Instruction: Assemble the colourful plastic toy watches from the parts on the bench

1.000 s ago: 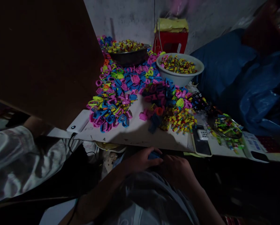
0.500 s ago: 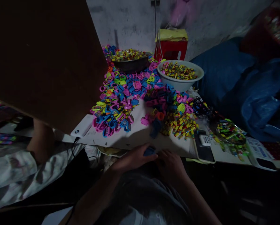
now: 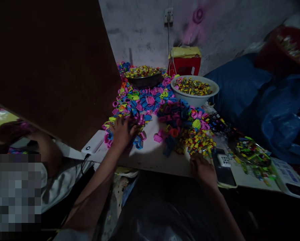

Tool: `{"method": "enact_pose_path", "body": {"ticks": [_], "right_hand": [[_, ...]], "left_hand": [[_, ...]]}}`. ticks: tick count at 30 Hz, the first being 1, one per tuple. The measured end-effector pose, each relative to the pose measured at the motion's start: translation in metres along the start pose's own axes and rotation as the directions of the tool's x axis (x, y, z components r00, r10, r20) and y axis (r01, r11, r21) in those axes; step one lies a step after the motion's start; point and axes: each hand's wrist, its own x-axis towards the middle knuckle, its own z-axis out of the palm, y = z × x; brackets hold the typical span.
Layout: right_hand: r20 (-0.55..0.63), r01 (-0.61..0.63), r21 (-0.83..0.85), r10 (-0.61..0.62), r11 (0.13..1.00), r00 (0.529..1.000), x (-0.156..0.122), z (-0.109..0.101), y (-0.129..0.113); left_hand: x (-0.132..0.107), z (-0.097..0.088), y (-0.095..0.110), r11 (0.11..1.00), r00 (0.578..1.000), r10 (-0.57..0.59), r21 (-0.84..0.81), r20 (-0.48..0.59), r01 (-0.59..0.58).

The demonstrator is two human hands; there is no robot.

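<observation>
My left hand (image 3: 121, 134) lies over the left pile of small plastic pieces (image 3: 136, 100), pink, blue and yellow-green, many of them ring- or frame-shaped. Its fingers are spread, with no piece visible in its grasp. At the near edge of a heap of tiny yellow-and-red pieces (image 3: 200, 142), my right hand (image 3: 202, 169) has its fingers curled together. Whatever they pinch is too dark to make out. Between the hands sit a few pink pieces (image 3: 159, 136) and a dark blue piece (image 3: 169, 145) in shadow.
A grey basin (image 3: 193, 99) and a dark metal bowl (image 3: 144, 82) hold more yellow-and-red pieces. A large brown board (image 3: 51, 73) blocks the left side, with another person's arm (image 3: 48, 150) beyond. A white power bank (image 3: 93, 142) and a phone (image 3: 224, 170) lie near the table edge.
My left hand has moved from the table's near edge up and left onto the pile; the blue piece it held is no longer visible. My right hand has moved right to the yellow-and-red heap.
</observation>
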Motion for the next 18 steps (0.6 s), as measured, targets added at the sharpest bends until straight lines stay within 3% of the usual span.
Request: {"method": "enact_pose_path", "body": {"ticks": [4,7,10,14,18], "right_hand": [[-0.004,-0.102,-0.001,0.102,0.995,0.995,0.0,0.003,-0.005],[0.028,-0.157,0.002,0.157,0.988,0.987,0.0,0.005,-0.004],[0.021,-0.14,0.113,0.139,0.984,0.99,-0.003,0.006,0.002],[-0.036,-0.024,0.381,0.041,0.924,0.999,-0.018,-0.002,0.002],[-0.102,0.163,0.662,-0.128,0.731,0.987,-0.041,-0.023,-0.026]], "left_hand": [[-0.016,0.033,0.049,0.961,0.956,0.217,-0.217,0.197,-0.173],[-0.024,0.06,0.074,0.947,0.945,0.22,-0.284,0.242,-0.148],[-0.028,0.072,0.08,0.931,0.945,0.203,-0.349,0.257,-0.105],[-0.041,0.061,0.074,0.846,0.914,0.261,-0.529,0.312,-0.061],[-0.076,0.028,0.08,0.677,0.866,0.338,-0.735,0.369,0.049]]}}
